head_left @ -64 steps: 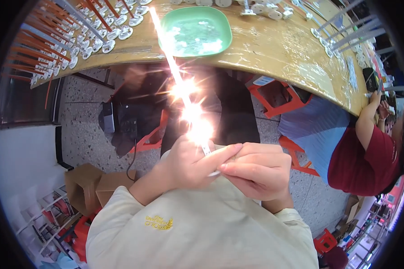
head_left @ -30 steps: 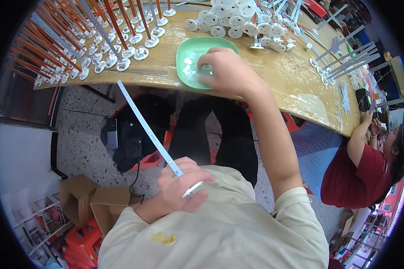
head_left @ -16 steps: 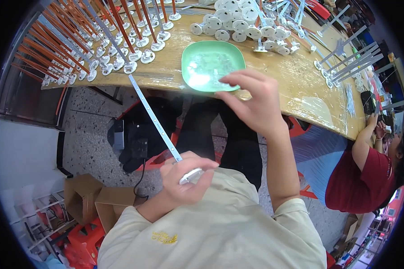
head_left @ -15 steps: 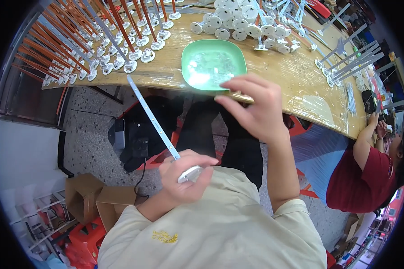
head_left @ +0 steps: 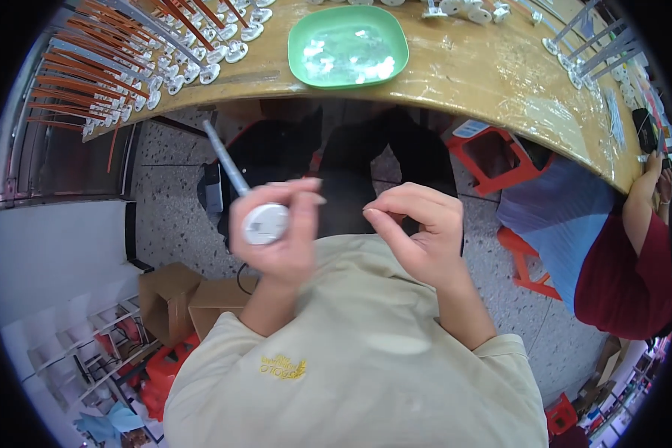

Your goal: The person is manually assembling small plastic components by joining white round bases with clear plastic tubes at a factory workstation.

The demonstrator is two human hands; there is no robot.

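Note:
My left hand (head_left: 280, 239) is closed around a long thin white tube with a round white disc base (head_left: 264, 222); the base faces the camera and the tube points up and left. My right hand (head_left: 418, 228) is raised beside it, thumb and forefinger pinched on something too small to make out. Both hands are close to my chest, over my lap. A green tray (head_left: 349, 46) with small clear pieces lies on the wooden table (head_left: 493, 71) ahead.
Rows of finished tubes with orange cores and white bases (head_left: 127, 56) lie on the table's left. More white bases and tubes (head_left: 590, 45) lie at the far right. A person in a red top (head_left: 635, 261) sits at right. Red stools (head_left: 493, 153) and cardboard boxes (head_left: 194, 299) stand on the floor.
My right hand has come back from the green tray to my chest. My left hand has lifted the tube and turned its base toward the camera.

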